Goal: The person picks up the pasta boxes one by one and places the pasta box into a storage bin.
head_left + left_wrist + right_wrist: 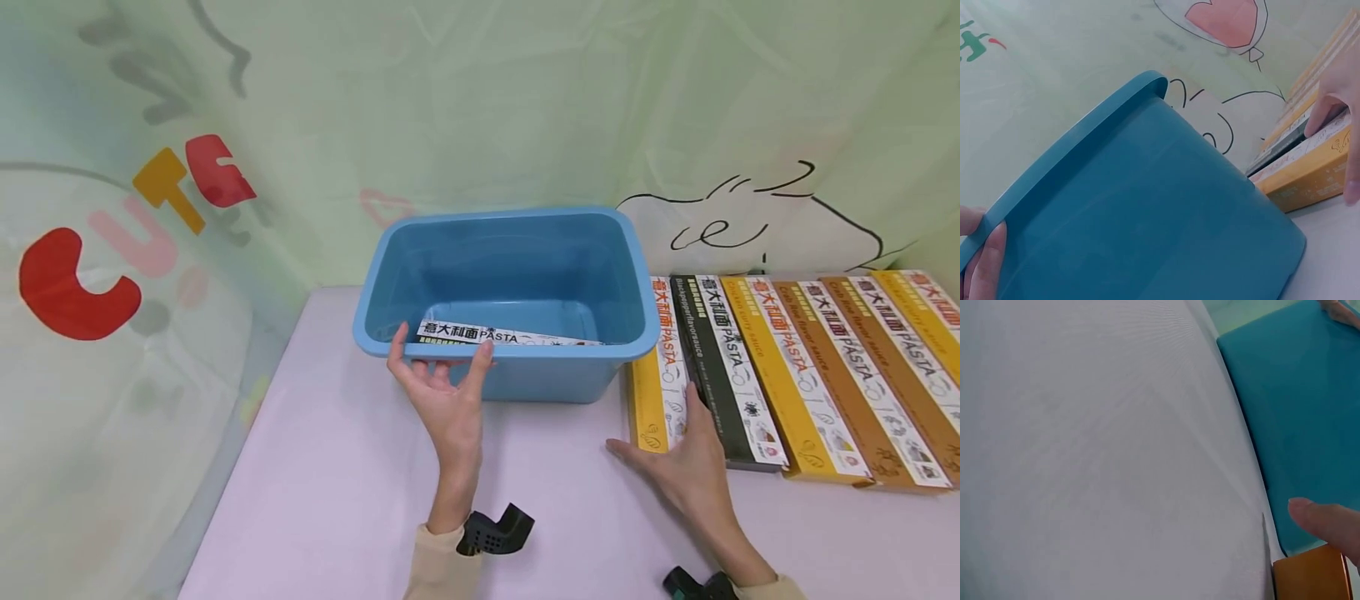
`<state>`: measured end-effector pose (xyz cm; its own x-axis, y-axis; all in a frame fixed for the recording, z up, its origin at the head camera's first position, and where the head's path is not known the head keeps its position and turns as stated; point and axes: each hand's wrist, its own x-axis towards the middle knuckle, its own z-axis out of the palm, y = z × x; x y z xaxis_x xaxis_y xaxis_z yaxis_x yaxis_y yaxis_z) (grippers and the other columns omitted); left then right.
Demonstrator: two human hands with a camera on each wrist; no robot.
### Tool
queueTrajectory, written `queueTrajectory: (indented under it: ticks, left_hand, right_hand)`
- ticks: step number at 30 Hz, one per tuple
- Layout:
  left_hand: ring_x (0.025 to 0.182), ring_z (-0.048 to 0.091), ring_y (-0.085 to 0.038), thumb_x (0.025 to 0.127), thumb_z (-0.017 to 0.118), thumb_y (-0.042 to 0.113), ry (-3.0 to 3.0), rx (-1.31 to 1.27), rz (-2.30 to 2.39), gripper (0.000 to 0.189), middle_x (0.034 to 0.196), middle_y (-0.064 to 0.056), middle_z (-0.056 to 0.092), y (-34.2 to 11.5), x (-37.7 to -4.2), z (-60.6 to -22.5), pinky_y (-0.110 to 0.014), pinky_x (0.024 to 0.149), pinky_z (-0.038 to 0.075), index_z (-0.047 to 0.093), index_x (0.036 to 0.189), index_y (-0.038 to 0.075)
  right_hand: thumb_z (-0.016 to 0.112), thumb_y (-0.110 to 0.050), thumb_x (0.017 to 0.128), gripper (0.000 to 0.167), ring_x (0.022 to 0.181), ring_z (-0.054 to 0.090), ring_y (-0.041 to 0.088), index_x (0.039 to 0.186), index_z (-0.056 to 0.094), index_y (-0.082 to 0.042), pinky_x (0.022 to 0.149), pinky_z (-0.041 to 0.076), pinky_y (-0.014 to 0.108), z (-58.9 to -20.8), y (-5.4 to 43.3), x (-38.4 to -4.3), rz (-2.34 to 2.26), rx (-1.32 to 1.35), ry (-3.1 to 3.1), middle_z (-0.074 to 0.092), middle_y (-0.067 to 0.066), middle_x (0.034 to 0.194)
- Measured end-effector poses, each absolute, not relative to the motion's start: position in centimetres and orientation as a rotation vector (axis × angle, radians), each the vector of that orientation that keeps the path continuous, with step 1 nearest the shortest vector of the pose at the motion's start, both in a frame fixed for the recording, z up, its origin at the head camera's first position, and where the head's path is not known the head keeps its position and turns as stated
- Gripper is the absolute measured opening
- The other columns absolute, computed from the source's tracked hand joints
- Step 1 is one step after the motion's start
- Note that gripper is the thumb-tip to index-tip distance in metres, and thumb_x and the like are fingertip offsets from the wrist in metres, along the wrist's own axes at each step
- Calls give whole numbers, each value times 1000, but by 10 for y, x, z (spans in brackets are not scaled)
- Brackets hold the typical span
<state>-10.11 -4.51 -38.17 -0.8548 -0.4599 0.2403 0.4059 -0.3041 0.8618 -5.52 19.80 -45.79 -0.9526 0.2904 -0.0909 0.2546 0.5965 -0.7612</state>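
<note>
My left hand [444,400] grips the front rim of a blue plastic bin [495,225]; the left wrist view shows fingers [988,265] on both sides of that rim. Inside the bin, along its front wall, lies a pasta box [510,335] with a white label, partly hidden by the rim. To the right of the bin, my right hand [693,479] is spread over the near end of a yellow pasta box [651,392]. Its index finger reaches between this box and a black pasta box [723,375]; the thumb stands apart, at the left.
Further right, yellow and brown pasta boxes [862,383] lie side by side in a row. A white-covered table [322,467] carries everything. Behind it hangs a pale green printed curtain [480,108], close to the bin's back.
</note>
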Motion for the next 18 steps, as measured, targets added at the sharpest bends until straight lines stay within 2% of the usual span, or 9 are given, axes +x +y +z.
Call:
queueTrajectory:
  ticks: [8,13,18]
  left_hand:
    - [118,58,-35,85,80,-6,-1406,42,-2185,96,146,-18,45,-44,-102,-381,-40,82,66,21,158,12]
    - [120,58,-35,85,80,-6,-1401,37,-2193,95,146,-18,45,-44,-102,-380,-42,83,66,21,157,13]
    - [113,59,-35,85,80,-7,-1386,54,-2201,95,141,-18,47,-44,-101,-380,-44,81,66,21,157,13]
  right_hand:
    - [86,-10,74,127,138,34,53,165,-1,1,119,27,68,-460,196,-55,1320,-515,-2732,21,37,163]
    - [84,-4,73,123,147,30,52,167,5,-3,124,23,64,-459,194,-53,1311,-562,-2676,19,31,168]
    - [83,-3,74,118,150,28,50,167,11,-6,126,21,63,-457,191,-49,1315,-579,-2613,22,27,169]
